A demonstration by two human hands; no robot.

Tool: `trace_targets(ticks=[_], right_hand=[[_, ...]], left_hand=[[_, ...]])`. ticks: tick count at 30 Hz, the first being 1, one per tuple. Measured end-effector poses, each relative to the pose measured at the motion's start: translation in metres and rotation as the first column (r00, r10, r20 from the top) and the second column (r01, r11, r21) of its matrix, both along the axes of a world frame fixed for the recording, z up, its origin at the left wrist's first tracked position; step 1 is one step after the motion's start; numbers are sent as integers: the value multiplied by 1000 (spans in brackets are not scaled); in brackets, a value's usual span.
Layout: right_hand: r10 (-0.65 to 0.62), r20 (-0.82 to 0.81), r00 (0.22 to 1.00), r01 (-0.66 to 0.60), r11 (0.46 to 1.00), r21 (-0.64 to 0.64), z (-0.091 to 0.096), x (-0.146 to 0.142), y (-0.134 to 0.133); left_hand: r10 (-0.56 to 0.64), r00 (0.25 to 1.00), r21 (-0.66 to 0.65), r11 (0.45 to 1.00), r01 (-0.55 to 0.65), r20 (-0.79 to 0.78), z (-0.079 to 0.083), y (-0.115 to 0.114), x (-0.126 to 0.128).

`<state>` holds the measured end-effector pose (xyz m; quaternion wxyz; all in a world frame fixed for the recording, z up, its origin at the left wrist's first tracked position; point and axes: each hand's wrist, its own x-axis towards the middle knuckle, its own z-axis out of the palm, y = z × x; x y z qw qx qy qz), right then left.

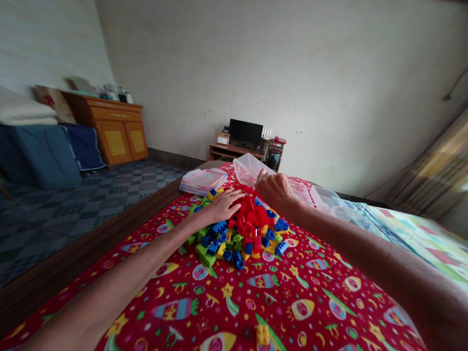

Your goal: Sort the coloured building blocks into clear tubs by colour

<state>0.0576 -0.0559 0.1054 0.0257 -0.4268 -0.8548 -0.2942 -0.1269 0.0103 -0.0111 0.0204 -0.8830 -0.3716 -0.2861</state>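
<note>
Far left, the wooden bed edge (91, 243) is dropping away to a checkered floor (73, 204), and the red rocket-print sheet (292, 292) is running right up to it. A pink-rimmed lid (203, 180) is lying flat at the far left corner of the sheet, just beside that edge. The left hand (224, 204) is resting palm down on the far left side of the block pile (241, 234), fingers apart and loose, gripping nothing. The pile of red, blue, green and yellow plastic blocks is sitting mid-sheet in a loose heap, with its left fringe near the bed edge. Behind the heap, a clear plastic container (246, 168) is tilting with its mouth toward the blocks. One stray yellow block (262, 335) is lying alone at the near end of the sheet. The right hand (272, 187) is holding the container by its near rim, fingers curled tight over the rim. A second clear tub (329, 197) is sitting just right of that hand. Risks, as I judge them: any sweep leftward could be pushing blocks off the edge onto the floor. A one-handed rim grip on a tilted container may be slipping. The soft bedding is giving the blocks no firm footing, so they could be rolling away.
</note>
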Motion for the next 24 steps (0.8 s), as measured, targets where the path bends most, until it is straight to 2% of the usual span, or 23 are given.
trace_targets(ticks=[5,12,16,20,24], right_hand=[[-158,10,987,156,983,93,6,8,-1],[-229,-9,973,229,970,79,15,14,-8],[-286,-71,956,290,956,50,21,20,-5],[-408,-227,884,427,903,41,17,39,0],[-512,-354,783,524,849,-69,-3,81,-1]], left_hand=[[-12,1000,66,998,12,7,0,3,0],[-14,999,108,994,11,31,8,2,-1],[-17,998,116,993,10,60,12,0,-1],[-24,998,120,993,17,61,16,-3,-1],[-40,996,132,991,29,83,20,-6,-3]])
